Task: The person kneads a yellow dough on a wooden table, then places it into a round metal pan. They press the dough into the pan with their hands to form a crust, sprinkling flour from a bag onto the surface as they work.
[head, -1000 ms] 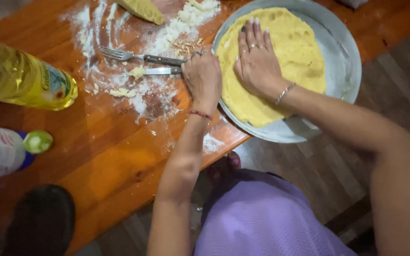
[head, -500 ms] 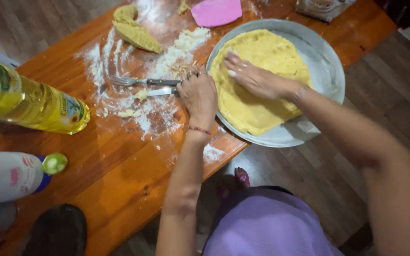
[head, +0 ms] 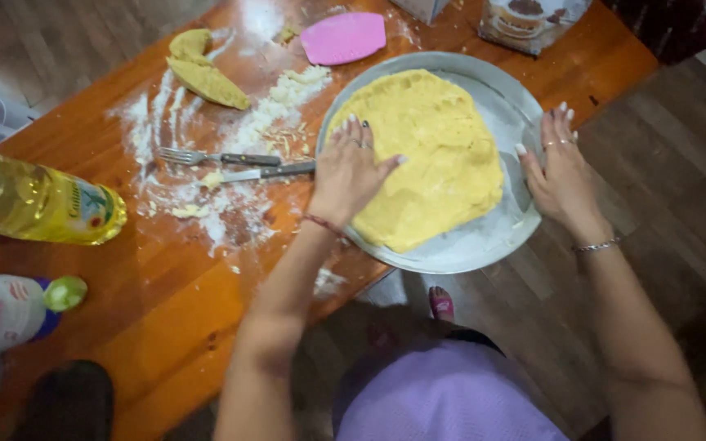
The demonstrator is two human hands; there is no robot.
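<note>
Yellow dough (head: 439, 151) spread flat inside a round metal pan (head: 496, 245), covering most of the pan's floor, with bare metal showing along the near and right rim. Pan set at the edge of the orange wooden counter (head: 165, 310), its near side overhanging toward the floor.

Left hand (head: 351, 167) laid palm-down on the dough's left part, fingers (head: 365, 135) spread wide and flat, gripping nothing. Right hand (head: 561, 167) against the pan's right rim, fingers straight and close together, thumb toward the dough's edge; pressed to the metal rather than closed around it.

Judging by the look: soft, pliable, likely a little sticky, thin enough to tear if lifted by one edge. Best worked by pressing with flat palm or fingertips, not by pinching. Pan probably light, stiff and smooth, so prone to sliding on floured wood and, given the overhang, to tipping; safest hold at the rim, on two opposite sides.

Left of the pan, a fork (head: 218, 157) and a knife (head: 259, 173) lying in scattered flour (head: 230, 204), a spare dough piece (head: 202, 73) farther back, and a pink scraper (head: 343, 37) behind the pan. Oil bottle (head: 38, 204) lying near the counter's left side, well apart from both hands.
</note>
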